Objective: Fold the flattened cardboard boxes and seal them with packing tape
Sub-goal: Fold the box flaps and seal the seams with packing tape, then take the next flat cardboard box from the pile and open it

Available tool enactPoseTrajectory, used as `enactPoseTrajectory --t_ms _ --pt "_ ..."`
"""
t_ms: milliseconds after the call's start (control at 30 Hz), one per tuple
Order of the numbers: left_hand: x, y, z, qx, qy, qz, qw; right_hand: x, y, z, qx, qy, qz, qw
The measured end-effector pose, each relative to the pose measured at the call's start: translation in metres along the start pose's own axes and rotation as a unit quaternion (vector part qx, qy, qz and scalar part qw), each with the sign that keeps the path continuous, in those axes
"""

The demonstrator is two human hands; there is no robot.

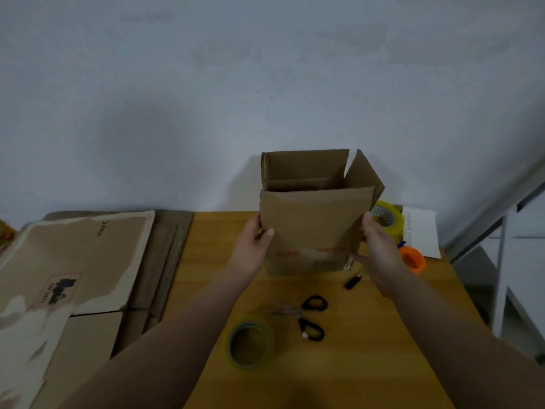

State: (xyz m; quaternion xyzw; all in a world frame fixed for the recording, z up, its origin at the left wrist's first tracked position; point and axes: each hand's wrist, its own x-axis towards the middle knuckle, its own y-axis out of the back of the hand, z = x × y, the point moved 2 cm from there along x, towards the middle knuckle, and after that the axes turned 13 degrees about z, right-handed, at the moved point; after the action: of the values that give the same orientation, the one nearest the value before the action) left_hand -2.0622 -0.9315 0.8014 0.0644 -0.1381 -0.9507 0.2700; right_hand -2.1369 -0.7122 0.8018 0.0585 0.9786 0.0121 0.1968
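Two bare hands hold an upright cardboard box (315,225) between them. The left hand (255,246) grips the box's left corner, thumb pressed on the near panel and fingers curled round the side. The right hand (377,246) clasps the right corner the same way, its fingers hidden behind the box. The box stands on a wooden table (383,349) near the far edge, by the wall, with its top flaps standing open.

Just right of the box, partly hidden behind the right hand, are a yellowish tape roll (387,218) and an orange ring (413,259), with white paper (421,231) at the far right corner. A small black object (352,281) lies just in front of the box. Nearer the person lie black-handled scissors (306,317) and a roll of clear packing tape (249,343).

Flattened cardboard (73,261) is stacked beyond the table's left edge. A plain pale wall (265,84) fills the background; a white metal frame (501,276) stands to the right.
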Motion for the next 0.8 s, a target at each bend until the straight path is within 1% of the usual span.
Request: enactPoseTrajectory --t_ms 100,167,333,500,600,667,733,800 --pt "0.019 -0.032 -0.002 0.052 0.015 -0.004 0.999 0.022 0.009 0.002 -0.038 0.005 0.023 0.999" --pt "0.026 -0.049 -0.007 0.082 0.037 -0.015 0.996 0.036 0.011 0.012 -0.039 -0.003 0.034 0.999" --pt "0.033 -0.079 -0.010 0.085 0.048 -0.029 0.995 0.052 0.013 0.029 -0.023 0.013 0.055 0.998" --pt "0.032 -0.080 -0.006 0.088 0.050 -0.028 0.994 0.043 0.008 0.037 -0.043 0.005 0.061 0.997" --pt "0.023 -0.062 -0.006 0.125 0.041 -0.026 0.991 0.025 -0.004 0.045 -0.075 -0.033 0.044 0.996" --pt "0.014 -0.043 -0.009 0.143 0.038 -0.021 0.989 0.012 -0.018 0.050 -0.108 -0.070 0.016 0.992" --pt "0.005 -0.019 -0.012 0.156 0.033 -0.011 0.987 -0.005 -0.038 0.053 -0.148 -0.094 -0.033 0.984" --pt "-0.004 0.009 -0.016 0.169 0.031 0.009 0.985 -0.025 -0.061 0.054 -0.197 -0.087 -0.088 0.973"
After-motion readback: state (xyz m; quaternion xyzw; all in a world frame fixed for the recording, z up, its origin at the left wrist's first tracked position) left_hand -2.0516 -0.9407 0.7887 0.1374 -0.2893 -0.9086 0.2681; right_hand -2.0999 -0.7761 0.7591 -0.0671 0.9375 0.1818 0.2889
